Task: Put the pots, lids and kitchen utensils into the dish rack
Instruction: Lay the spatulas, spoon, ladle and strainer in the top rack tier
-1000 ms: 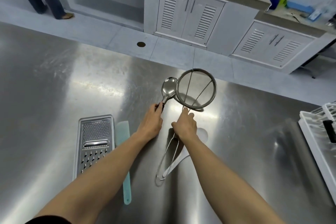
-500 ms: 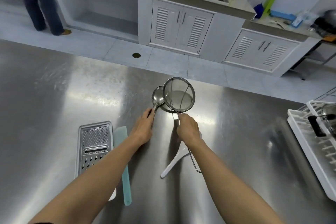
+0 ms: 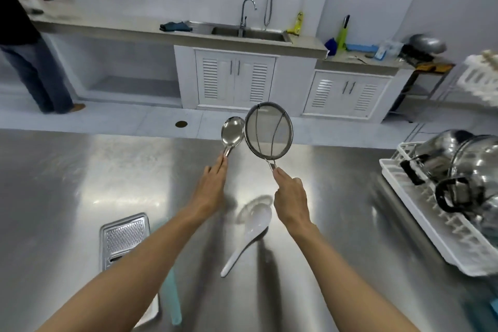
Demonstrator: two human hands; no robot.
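Observation:
My left hand (image 3: 211, 186) grips the handle of a steel spoon (image 3: 232, 134), held up above the steel table (image 3: 67, 183). My right hand (image 3: 291, 195) grips the wire handle of a round mesh strainer (image 3: 268, 130), raised upright beside the spoon. A white plastic ladle spoon (image 3: 249, 234) lies on the table between my forearms. A metal grater (image 3: 124, 238) and a teal spatula (image 3: 171, 296) lie under my left forearm. The white dish rack (image 3: 442, 234) at the right holds steel pots (image 3: 474, 170) with black handles.
Beyond the table's far edge is tiled floor, then a counter with a sink (image 3: 248, 32) and white cabinets (image 3: 234, 78). A person (image 3: 24, 43) stands at the far left by the counter. A white crate (image 3: 482, 81) sits at the far right.
Both hands have lifted the spoon and strainer off the table. The view has tilted up, showing the sink counter and more of the dish rack. The white ladle spoon now lies uncovered.

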